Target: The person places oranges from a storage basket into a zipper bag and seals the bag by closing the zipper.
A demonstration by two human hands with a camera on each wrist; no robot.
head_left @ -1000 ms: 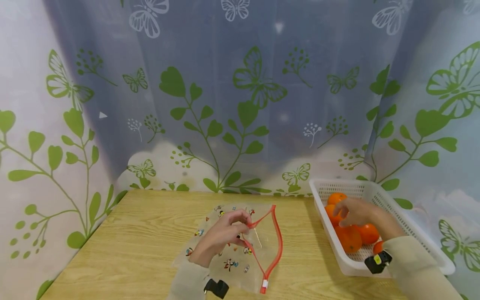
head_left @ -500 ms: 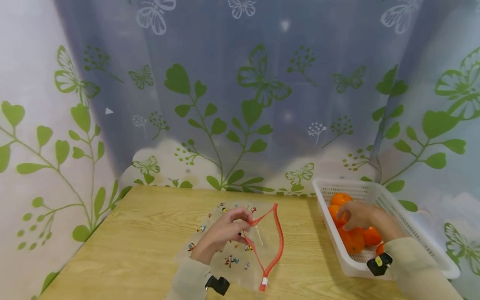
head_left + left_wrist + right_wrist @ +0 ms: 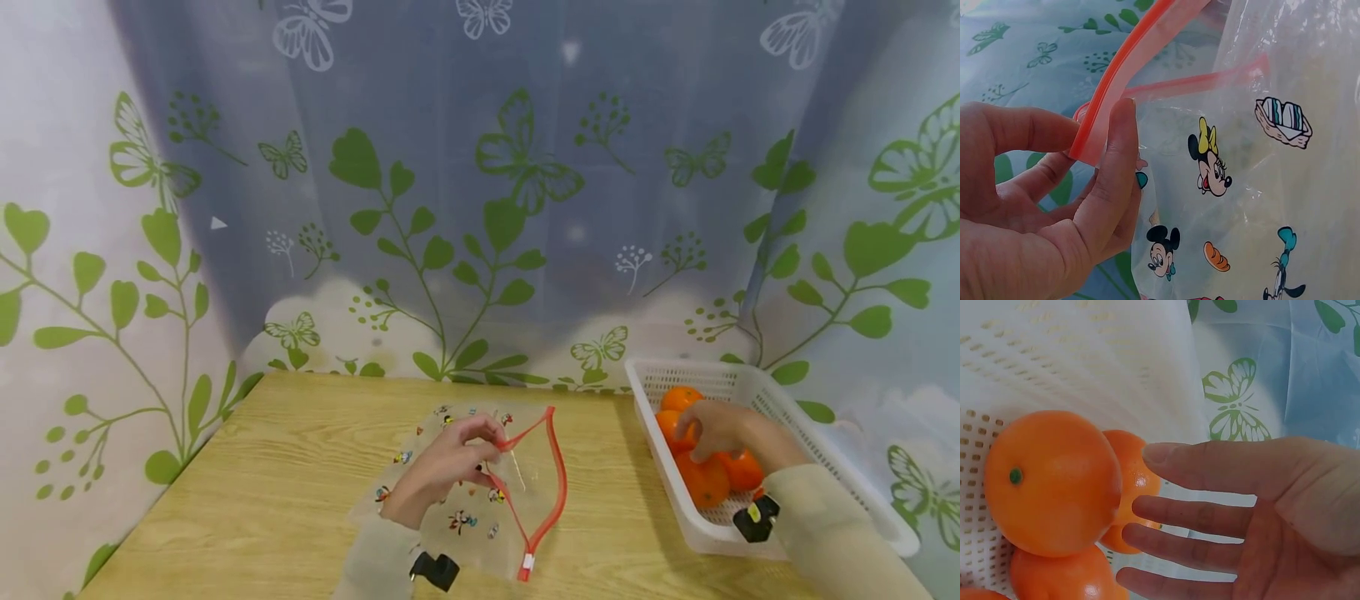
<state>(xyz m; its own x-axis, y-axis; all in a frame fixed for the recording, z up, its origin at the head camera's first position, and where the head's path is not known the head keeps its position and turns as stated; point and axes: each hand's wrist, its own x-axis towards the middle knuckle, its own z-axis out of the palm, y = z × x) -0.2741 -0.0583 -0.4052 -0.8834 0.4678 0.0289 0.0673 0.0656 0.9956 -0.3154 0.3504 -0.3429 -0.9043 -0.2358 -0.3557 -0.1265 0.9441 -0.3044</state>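
A clear zip bag (image 3: 468,546) printed with cartoon figures lies on the table, its red-edged mouth spread apart. My left hand (image 3: 442,475) pinches one side of that mouth; in the left wrist view, thumb and fingers hold the red zip strip (image 3: 1110,94). Over at the right, my right hand (image 3: 727,429) reaches into a white basket (image 3: 678,517) above several oranges (image 3: 702,481). The right wrist view shows its fingers extended and thumb apart, holding nothing. Closest to it are a large orange (image 3: 1054,481) with a green stem spot and others partly hidden behind.
The wooden table (image 3: 247,492) extends left of the bag. A white slider (image 3: 528,562) sits at the near end of the bag's zip. Behind everything hangs a curtain (image 3: 420,275) with butterflies and leaves. The basket's raised walls surround the oranges.
The head view has shifted slightly. My right hand has edged a little lower and nearer over the oranges. My left hand keeps its hold on the bag.
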